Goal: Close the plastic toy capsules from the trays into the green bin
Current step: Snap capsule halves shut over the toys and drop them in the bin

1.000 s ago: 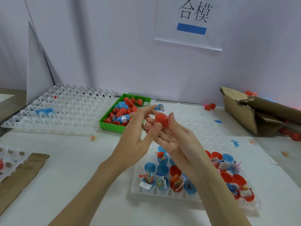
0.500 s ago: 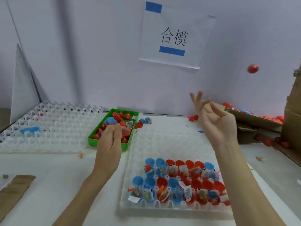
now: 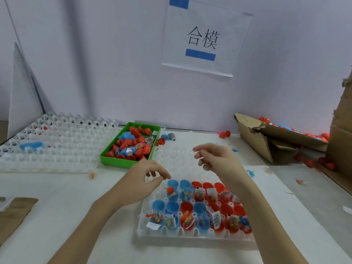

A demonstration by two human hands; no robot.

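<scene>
A pale lavender partition wall (image 3: 114,63) rises behind a white worktop (image 3: 47,206) under even, soft light. Fixed to the wall is a white paper sign (image 3: 206,38) printed with two black Chinese characters and blue bars above and below them. A white triangular panel (image 3: 22,96) leans at far left. Torn brown cardboard boxes (image 3: 266,141) sit at right; a flat cardboard piece (image 3: 13,214) lies at lower left.
</scene>
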